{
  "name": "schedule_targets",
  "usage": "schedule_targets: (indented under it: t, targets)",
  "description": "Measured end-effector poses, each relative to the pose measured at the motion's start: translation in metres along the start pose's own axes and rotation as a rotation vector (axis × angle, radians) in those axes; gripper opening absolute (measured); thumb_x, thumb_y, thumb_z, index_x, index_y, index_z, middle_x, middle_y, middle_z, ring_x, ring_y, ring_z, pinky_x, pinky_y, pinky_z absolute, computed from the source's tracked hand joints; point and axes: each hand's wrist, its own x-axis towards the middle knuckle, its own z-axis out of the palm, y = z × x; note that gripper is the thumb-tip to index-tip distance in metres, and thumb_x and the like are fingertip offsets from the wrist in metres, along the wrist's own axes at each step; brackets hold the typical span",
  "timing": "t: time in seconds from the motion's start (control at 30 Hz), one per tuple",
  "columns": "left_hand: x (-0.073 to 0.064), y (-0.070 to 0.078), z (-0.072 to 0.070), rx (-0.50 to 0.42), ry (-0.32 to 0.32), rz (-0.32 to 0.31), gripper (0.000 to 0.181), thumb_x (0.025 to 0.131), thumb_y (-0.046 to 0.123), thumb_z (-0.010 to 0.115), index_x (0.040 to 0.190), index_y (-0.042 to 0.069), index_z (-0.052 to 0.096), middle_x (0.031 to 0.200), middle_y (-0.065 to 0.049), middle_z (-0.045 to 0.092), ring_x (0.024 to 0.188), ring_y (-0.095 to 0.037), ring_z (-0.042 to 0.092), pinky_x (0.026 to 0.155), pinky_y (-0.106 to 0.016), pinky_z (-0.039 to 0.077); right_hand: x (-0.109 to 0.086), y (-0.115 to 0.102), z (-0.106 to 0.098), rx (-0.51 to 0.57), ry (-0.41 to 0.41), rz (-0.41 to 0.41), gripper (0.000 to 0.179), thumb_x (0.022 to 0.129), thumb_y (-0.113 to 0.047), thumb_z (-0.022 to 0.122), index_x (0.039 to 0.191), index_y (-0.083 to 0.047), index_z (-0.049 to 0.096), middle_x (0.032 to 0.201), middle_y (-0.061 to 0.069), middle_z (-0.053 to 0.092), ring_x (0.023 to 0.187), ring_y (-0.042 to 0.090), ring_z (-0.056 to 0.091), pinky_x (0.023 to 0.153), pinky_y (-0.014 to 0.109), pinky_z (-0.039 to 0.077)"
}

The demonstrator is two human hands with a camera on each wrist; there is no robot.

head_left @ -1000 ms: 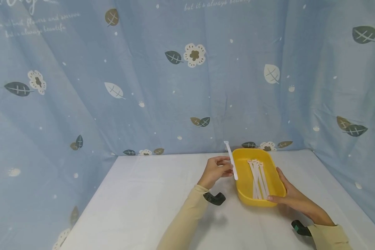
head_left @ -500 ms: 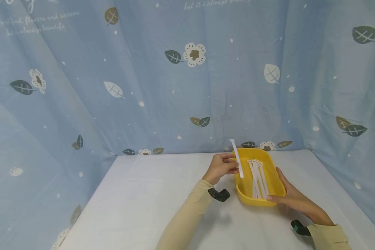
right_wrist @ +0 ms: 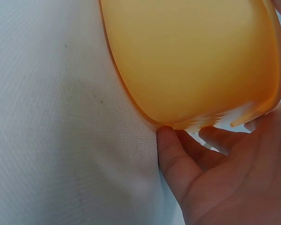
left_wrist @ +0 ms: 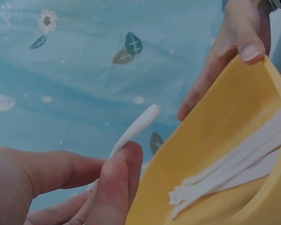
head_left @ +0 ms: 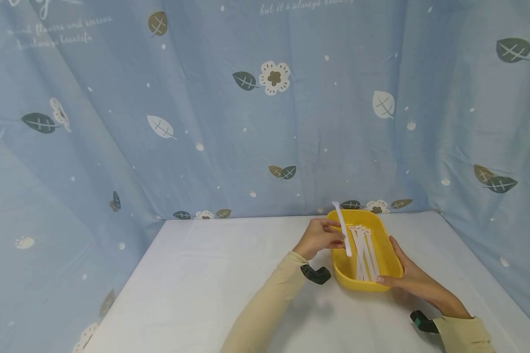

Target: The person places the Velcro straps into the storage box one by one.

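My left hand (head_left: 319,239) pinches a white cable tie strap (head_left: 342,223) between thumb and fingers, over the left side of a yellow plastic basin (head_left: 389,245). The strap stands tilted, its wider buckle end upward. In the left wrist view the strap (left_wrist: 139,123) bends a little above the fingertips. Several similar white straps (head_left: 372,252) lie bunched lengthwise in the basin. My right hand (head_left: 417,283) grips the basin at its near right corner, thumb on the rim. Its fingers (right_wrist: 173,152) press against the basin's underside in the right wrist view.
A white cloth (head_left: 212,279) covers the table under the basin. Behind and at both sides hangs a blue curtain (head_left: 221,117) printed with leaves and flowers, close to the basin's far end. Each wrist carries a black camera mount (head_left: 315,274).
My left hand has moved right with the strap, from beside the basin's left rim to over its inside. The right hand and the basin have stayed almost still.
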Motion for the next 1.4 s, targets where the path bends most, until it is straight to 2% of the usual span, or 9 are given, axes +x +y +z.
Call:
schedule_targets:
  t: [0.2, 0.43, 0.57, 0.7, 0.83, 0.97, 1.17, 1.4]
  targets:
    - [0.001, 0.002, 0.007, 0.042, -0.010, -0.026, 0.033, 0.088, -0.005, 0.076, 0.119, -0.001, 0.068, 0.092, -0.012, 0.076, 0.074, -0.023, 0.078, 0.079, -0.040, 0.066, 0.000, 0.002, -0.001, 0.003, 0.001, -0.023, 0.127, 0.088, -0.029, 0.078, 0.162, -0.015, -0.025, 0.170, 0.032, -0.010, 0.150, 0.057, 0.013, 0.110, 0.086, 0.018]
    - [0.003, 0.000, 0.014, 0.071, -0.027, -0.061, 0.038, 0.087, -0.005, 0.076, 0.125, -0.004, 0.067, 0.088, -0.013, 0.077, 0.067, -0.018, 0.076, 0.085, -0.043, 0.065, 0.001, 0.000, 0.001, 0.004, 0.001, 0.001, 0.129, 0.088, -0.032, 0.079, 0.162, -0.015, -0.026, 0.171, 0.030, -0.009, 0.150, 0.053, 0.017, 0.112, 0.083, 0.019]
    - [0.005, -0.002, 0.019, 0.096, -0.020, -0.072, 0.040, 0.087, -0.005, 0.076, 0.126, -0.004, 0.066, 0.085, -0.011, 0.075, 0.069, -0.022, 0.077, 0.088, -0.046, 0.063, 0.001, 0.000, 0.000, 0.010, -0.002, -0.006, 0.129, 0.088, -0.031, 0.079, 0.162, -0.015, -0.026, 0.171, 0.030, -0.009, 0.151, 0.053, 0.016, 0.113, 0.083, 0.019]
    - [0.008, -0.004, 0.023, 0.124, -0.005, -0.075, 0.039, 0.085, -0.006, 0.076, 0.124, -0.005, 0.067, 0.084, -0.013, 0.076, 0.073, -0.029, 0.079, 0.082, -0.042, 0.065, 0.000, 0.000, 0.001, 0.008, -0.007, 0.000, 0.129, 0.088, -0.032, 0.079, 0.161, -0.016, -0.026, 0.170, 0.030, -0.010, 0.151, 0.055, 0.013, 0.112, 0.085, 0.017]
    - [0.012, -0.006, 0.026, 0.161, 0.015, -0.084, 0.040, 0.084, -0.007, 0.077, 0.123, -0.007, 0.068, 0.082, -0.017, 0.077, 0.076, -0.033, 0.079, 0.070, -0.032, 0.066, -0.001, -0.001, 0.001, 0.006, -0.001, 0.005, 0.129, 0.087, -0.032, 0.079, 0.162, -0.017, -0.025, 0.171, 0.029, -0.010, 0.152, 0.055, 0.011, 0.112, 0.085, 0.015]
    - [0.014, -0.008, 0.028, 0.187, 0.032, -0.101, 0.041, 0.084, -0.009, 0.076, 0.124, -0.008, 0.066, 0.082, -0.020, 0.077, 0.079, -0.036, 0.079, 0.065, -0.028, 0.065, 0.000, -0.001, 0.001, 0.017, 0.003, -0.002, 0.130, 0.086, -0.031, 0.080, 0.162, -0.017, -0.025, 0.171, 0.029, -0.010, 0.152, 0.055, 0.010, 0.113, 0.085, 0.013]
    - [0.017, -0.009, 0.033, 0.202, 0.042, -0.121, 0.043, 0.085, -0.011, 0.074, 0.126, -0.009, 0.064, 0.083, -0.023, 0.076, 0.084, -0.042, 0.078, 0.072, -0.036, 0.066, 0.000, 0.000, 0.001, 0.020, 0.006, -0.015, 0.130, 0.086, -0.029, 0.080, 0.162, -0.015, -0.024, 0.171, 0.029, -0.012, 0.153, 0.057, 0.006, 0.112, 0.086, 0.012]
    - [0.016, -0.007, 0.040, 0.290, 0.060, -0.143, 0.044, 0.083, -0.012, 0.074, 0.125, -0.009, 0.064, 0.079, -0.024, 0.076, 0.082, -0.040, 0.078, 0.084, -0.047, 0.064, 0.001, 0.002, 0.001, 0.007, 0.006, -0.007, 0.129, 0.087, -0.030, 0.080, 0.162, -0.016, -0.025, 0.171, 0.030, -0.010, 0.152, 0.056, 0.010, 0.112, 0.086, 0.014]
